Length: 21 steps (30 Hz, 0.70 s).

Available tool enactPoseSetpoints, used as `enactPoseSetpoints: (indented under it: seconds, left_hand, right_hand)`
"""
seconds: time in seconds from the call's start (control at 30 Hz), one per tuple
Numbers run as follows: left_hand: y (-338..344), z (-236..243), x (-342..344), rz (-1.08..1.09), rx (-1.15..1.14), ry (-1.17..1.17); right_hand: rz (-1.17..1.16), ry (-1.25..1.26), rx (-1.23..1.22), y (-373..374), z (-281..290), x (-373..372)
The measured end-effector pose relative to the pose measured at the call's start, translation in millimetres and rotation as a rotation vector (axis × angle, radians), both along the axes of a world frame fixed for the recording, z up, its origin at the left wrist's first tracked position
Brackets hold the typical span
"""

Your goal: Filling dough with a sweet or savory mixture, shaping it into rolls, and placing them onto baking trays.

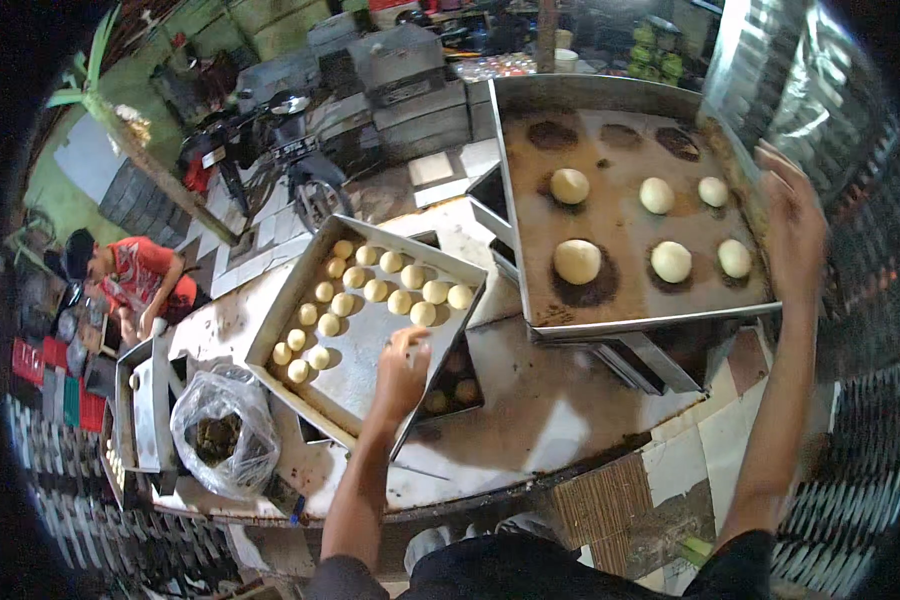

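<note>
My left hand [402, 368] is over a square metal tray [355, 385] holding several small pale dough balls in rows. Its bent fingers sit slightly apart, just short of one dough ball [422, 314], and nothing shows in them. Farther right, a larger deep baking tray [625, 318] has a browned, stained bottom. Several bigger dough balls [577, 261] are spaced out in two rows on it, with bare dark patches along the far side. At that tray's right wall, my right hand [796, 215] is raised with fingers stretched out, somewhat blurred; whether it touches the wall is unclear.
Both trays rest on a worn pale table [530, 425], over other trays. A clear plastic bag [225, 430] with dark filling lies left of the small tray, beside a narrow tray [148, 410]. A person in red [145, 275] sits at far left. Motorcycles [305, 165] stand behind.
</note>
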State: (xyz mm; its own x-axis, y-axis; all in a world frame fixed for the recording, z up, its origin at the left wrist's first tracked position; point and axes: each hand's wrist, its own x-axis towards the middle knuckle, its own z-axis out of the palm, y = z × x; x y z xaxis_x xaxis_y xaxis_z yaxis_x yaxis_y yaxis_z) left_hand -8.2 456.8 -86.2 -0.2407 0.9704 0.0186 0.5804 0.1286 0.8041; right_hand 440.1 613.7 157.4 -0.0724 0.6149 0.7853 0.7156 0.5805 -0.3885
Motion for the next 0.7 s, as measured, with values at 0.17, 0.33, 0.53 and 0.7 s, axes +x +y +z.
enactPoseSetpoints:
  seconds: [0.17, 0.33, 0.53, 0.7]
  left_hand:
    - [67.8, -79.1, -48.2, -0.067, 0.132, 0.625]
    - [75.0, -56.2, -34.2, -0.060, 0.023, 0.446]
    - [-109.3, 13.6, -120.0, -0.235, -0.021, -0.809]
    - [-331.9, -16.1, -178.4, 0.105, -0.095, -1.243]
  right_hand:
    - [0.710, 0.393, -0.028, -154.7, -60.1, -81.4]
    - [0.518, 0.286, -1.018, -250.1, -168.5, -192.3]
    - [0.548, 0.101, -1.014, -374.4, -297.8, -299.7]
    - [0.364, -0.122, -0.907, -398.4, -330.1, -393.0]
